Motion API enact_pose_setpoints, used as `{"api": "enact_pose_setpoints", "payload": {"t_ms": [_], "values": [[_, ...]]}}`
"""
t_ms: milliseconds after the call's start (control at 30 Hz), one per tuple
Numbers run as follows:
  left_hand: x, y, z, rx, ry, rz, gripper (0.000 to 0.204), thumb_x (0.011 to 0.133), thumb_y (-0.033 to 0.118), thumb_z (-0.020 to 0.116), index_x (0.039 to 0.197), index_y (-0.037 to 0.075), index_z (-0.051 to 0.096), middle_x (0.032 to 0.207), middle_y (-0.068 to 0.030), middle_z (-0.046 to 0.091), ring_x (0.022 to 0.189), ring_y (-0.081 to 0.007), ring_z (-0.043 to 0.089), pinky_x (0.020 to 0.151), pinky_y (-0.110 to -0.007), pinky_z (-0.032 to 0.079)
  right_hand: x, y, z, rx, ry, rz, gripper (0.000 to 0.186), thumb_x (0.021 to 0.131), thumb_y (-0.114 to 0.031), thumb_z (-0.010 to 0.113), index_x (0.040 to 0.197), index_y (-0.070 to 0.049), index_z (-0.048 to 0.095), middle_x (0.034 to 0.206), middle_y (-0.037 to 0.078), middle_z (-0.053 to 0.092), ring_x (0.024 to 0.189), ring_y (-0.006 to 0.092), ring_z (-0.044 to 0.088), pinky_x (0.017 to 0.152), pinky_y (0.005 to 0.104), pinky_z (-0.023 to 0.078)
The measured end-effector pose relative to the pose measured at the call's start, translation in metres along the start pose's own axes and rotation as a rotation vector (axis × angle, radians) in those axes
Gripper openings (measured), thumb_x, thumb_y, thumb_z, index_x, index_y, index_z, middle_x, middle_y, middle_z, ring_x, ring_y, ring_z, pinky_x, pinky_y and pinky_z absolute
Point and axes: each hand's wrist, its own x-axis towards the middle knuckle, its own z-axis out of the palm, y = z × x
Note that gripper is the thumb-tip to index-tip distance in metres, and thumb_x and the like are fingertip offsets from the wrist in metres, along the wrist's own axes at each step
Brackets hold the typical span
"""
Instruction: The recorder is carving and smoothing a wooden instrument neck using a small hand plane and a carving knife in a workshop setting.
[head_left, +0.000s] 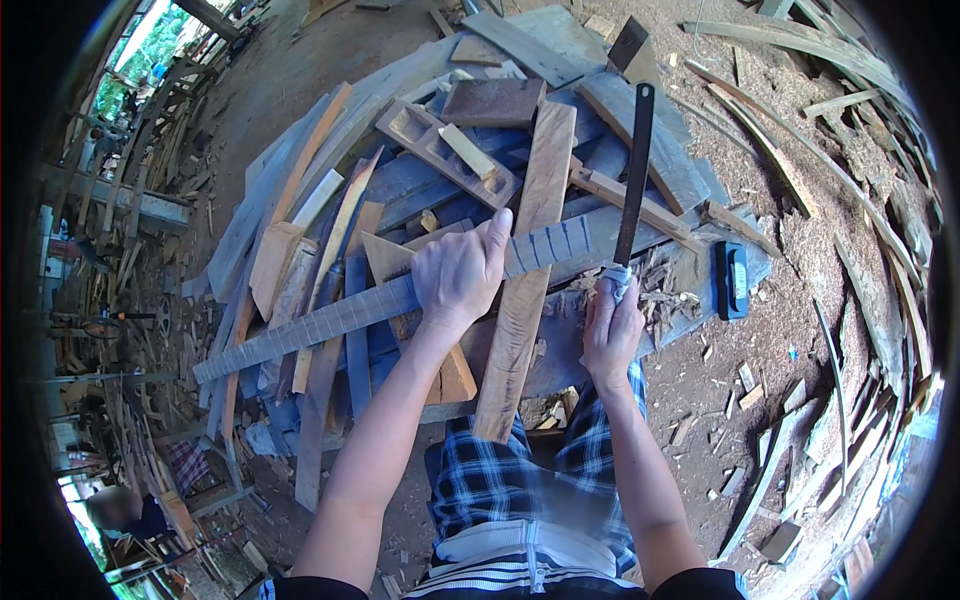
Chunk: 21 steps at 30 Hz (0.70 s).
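My left hand [455,275] is closed over a long, narrow wooden strip [320,333] with many crosswise lines, much like a fretboard. The thumb points up and away from me. The strip's right end passes over a broad plank [525,320], and its left end reaches toward the near-left edge of the pile. In my right hand [612,325] is a long dark saw blade [637,150] with a hole at its far tip. Its grip is wrapped in something pale. The blade stands away from me, just right of the strip's end; any teeth are too small to make out.
Beneath lie stacked boards [385,180] and offcuts. A hollowed wooden block [420,140] and a brown block [493,103] sit farther back. A black device [732,280] rests at the right edge. Wood scraps [780,440] litter the ground. Another person [140,515] is far left.
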Motion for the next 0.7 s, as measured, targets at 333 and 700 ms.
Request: {"api": "enact_pose_setpoints", "payload": {"t_ms": [333, 700], "values": [[-0.011, 0.0, 0.004, 0.136, 0.089, 0.131, 0.059, 0.092, 0.059, 0.039, 0.072, 0.01, 0.066, 0.063, -0.0166, 0.064, 0.062, -0.0366, 0.065, 0.059, -0.049, 0.05, -0.005, 0.011, 0.004, -0.076, 0.076, -0.115, 0.014, 0.096, -0.016, 0.049, 0.093, -0.003, 0.05, 0.058, 0.016, 0.057, 0.053, 0.0342, 0.061, 0.046, 0.0426, 0.042], [0.002, 0.013, 0.003, 0.066, -0.031, 0.098, 0.065, 0.099, 0.051, 0.025, 0.084, 0.007, 0.071, 0.079, -0.0239, 0.067, 0.079, -0.0423, 0.065, 0.076, -0.053, 0.05, -0.005, 0.006, 0.002, -0.07, 0.043, -0.086, 0.021, 0.1, -0.025, 0.043, 0.099, -0.005, 0.048, 0.059, 0.02, 0.054, 0.055, 0.0386, 0.058, 0.049, 0.0455, 0.04]]}}
